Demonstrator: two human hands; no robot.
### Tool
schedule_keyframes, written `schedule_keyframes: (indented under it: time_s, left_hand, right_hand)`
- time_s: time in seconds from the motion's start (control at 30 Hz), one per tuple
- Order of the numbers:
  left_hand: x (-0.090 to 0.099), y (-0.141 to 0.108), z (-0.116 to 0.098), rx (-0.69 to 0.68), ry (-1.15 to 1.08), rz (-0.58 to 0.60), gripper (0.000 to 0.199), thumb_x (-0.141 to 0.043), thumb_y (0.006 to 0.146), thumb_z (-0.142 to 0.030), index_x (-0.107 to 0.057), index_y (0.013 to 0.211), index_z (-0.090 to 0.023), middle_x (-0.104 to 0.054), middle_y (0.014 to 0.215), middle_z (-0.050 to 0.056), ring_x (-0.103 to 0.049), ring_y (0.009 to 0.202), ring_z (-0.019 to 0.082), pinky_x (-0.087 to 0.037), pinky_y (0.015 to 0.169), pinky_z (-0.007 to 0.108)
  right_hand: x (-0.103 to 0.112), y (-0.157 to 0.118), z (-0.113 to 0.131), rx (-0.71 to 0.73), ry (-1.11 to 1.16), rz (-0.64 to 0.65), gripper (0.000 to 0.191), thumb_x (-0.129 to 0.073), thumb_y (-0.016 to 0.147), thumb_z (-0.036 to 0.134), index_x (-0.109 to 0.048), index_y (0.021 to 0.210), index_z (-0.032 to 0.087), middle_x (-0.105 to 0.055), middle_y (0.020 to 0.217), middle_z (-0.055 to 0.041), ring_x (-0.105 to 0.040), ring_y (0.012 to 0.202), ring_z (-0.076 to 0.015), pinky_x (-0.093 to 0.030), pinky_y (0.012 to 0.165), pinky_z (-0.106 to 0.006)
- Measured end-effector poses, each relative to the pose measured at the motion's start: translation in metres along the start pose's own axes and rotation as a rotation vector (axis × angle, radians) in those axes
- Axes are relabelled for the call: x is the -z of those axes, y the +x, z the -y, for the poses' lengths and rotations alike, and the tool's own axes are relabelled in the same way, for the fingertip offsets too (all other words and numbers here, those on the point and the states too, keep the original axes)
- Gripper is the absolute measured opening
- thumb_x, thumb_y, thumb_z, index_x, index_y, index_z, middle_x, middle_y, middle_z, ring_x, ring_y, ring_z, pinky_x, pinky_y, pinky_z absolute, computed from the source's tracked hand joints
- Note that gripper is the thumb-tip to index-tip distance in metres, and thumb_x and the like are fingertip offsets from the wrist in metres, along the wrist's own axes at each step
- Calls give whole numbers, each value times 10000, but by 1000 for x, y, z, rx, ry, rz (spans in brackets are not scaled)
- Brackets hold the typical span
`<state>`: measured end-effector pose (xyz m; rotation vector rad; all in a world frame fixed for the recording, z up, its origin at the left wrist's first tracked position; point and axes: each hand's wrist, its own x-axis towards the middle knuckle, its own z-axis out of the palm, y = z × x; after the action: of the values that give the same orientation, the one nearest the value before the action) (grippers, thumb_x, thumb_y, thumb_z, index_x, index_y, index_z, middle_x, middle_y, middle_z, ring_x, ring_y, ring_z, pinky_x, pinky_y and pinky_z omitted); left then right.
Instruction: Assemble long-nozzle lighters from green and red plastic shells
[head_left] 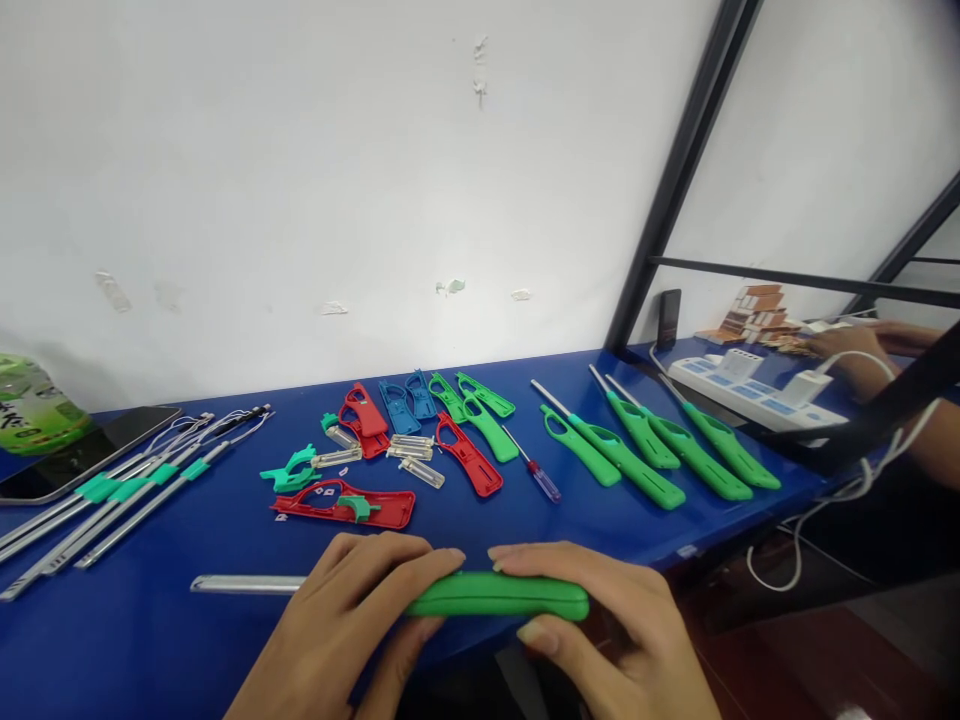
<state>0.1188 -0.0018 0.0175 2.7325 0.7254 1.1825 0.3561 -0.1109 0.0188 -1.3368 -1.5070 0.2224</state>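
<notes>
1. Green lighter (517,596): held in both hands over the front edge of the desk (172,640).
2. Long axis lies almost level, side to side. Metal tube (244,584) points to the desk's left edge; rounded butt points right. Dark seam along the handle faces the wearer.
3. Left hand (352,610): fingers bent and close together over the top, thumb underneath, pinching the handle near its middle.
4. Right hand (615,630): forefinger along the top, thumb low at the underside, pinching the butt end; cannot tell how the hidden fingers lie.
5. Writing: bottle (34,405) at the desk's left edge, green label with pale lettering; a "K" seems to show, the rest illegible.
6. Toward the back edge: red shell (469,455), clear tanks (411,446), purple-handled screwdriver (544,481).
7. Near the right edge: other lighters (720,450), green, tubes pointing to the back edge.
8. Near the left edge: loose tubes (142,514) with green pieces, lying slantwise.
</notes>
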Motion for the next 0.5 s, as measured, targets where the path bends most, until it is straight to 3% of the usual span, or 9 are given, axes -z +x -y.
schedule_keyframes:
  time_s: [0.17, 0.37, 0.5]
  left_hand:
    - [-2, 1, -1, 5, 10, 8, 290, -643, 1107, -488, -788, 1334, -380, -833, 1167, 9, -813, 1005, 195, -649, 926, 245]
    - [-4, 5, 3, -33, -93, -8, 240, -642, 1117, -392, -817, 1279, -361, -836, 1077, 26, -788, 897, 192, -643, 766, 236]
    - [-3, 3, -1, -14, -109, -14, 238, -652, 1100, -295, -824, 1252, -355, -840, 1053, 24, -773, 868, 202, -643, 765, 283]
  right_hand:
    - [3, 2, 0, 16, 17, 8, 231, -851, 957, 532, -889, 1143, 400, -903, 1062, 33, -882, 940, -250, -723, 840, -283]
    - [2, -4, 5, 16, -82, -80, 215, -849, 942, 559, -911, 1084, 410, -901, 1001, -3, -883, 921, -298, -744, 837, -361]
    - [1, -6, 5, 5, -72, -78, 209, -855, 940, 561, -910, 1084, 419, -900, 1003, -3, -883, 913, -292, -742, 829, -344]
